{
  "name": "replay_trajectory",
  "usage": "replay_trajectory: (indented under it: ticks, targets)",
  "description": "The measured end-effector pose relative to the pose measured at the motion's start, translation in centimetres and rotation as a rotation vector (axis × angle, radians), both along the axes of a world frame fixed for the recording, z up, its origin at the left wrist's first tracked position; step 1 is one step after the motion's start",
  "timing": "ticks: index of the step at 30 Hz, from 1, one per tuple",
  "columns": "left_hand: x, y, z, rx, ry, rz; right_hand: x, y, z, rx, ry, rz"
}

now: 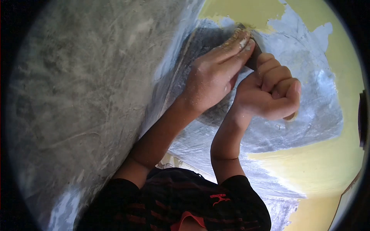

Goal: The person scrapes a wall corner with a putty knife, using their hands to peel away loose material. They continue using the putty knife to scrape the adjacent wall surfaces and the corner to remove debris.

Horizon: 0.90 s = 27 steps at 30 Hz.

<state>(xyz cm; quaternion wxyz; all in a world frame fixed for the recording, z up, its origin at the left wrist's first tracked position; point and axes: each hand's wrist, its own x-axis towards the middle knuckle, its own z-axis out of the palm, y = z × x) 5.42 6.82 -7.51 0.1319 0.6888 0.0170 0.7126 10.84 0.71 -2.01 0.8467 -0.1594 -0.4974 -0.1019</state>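
My right hand [269, 88] is closed in a fist around the handle of a scraper [254, 56]; the handle's end pokes out below the fist. Against the flat dark blade lie the fingers of my left hand [217, 73], held together, and part of the blade is hidden behind them. Pale crumbs and dust stick to those fingers and the back of that hand. The blade's tip is at the ragged lower border of the yellow paint [239, 9], where bare grey wall [304, 111] begins.
A rough grey wall surface [84, 84] fills the left side, close to my left arm. More yellow paint [308, 169] covers the wall at right and lower right. A dark object [362, 119] stands at the far right edge. My dark shirt [181, 192] shows below.
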Motion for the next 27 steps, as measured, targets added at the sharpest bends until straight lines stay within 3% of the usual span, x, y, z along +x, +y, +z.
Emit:
replay_trajectory:
  ticks: [10, 12, 13, 20, 27]
  targets:
    - [-0.6, 0.7, -0.6, -0.075, -0.059, 0.055, -0.7, 1.1, -0.3, -0.02, -0.042, 0.019]
    - [-0.7, 0.5, -0.2, -0.001, -0.06, -0.011, -2.1, 0.3, 0.1, -0.04, -0.065, -0.324]
    - [-0.3, 0.2, -0.3, -0.002, -0.074, -0.066, -1.6, -0.7, 0.0, -0.05, -0.073, -0.054]
    - [0.0, 0.2, 0.0, -0.006, -0.087, 0.013, -0.2, -0.3, 0.1, -0.068, -0.051, 0.04]
    - [0.2, 0.3, 0.1, -0.001, -0.102, 0.066, -0.1, 0.1, 0.5, -0.072, -0.072, -0.043]
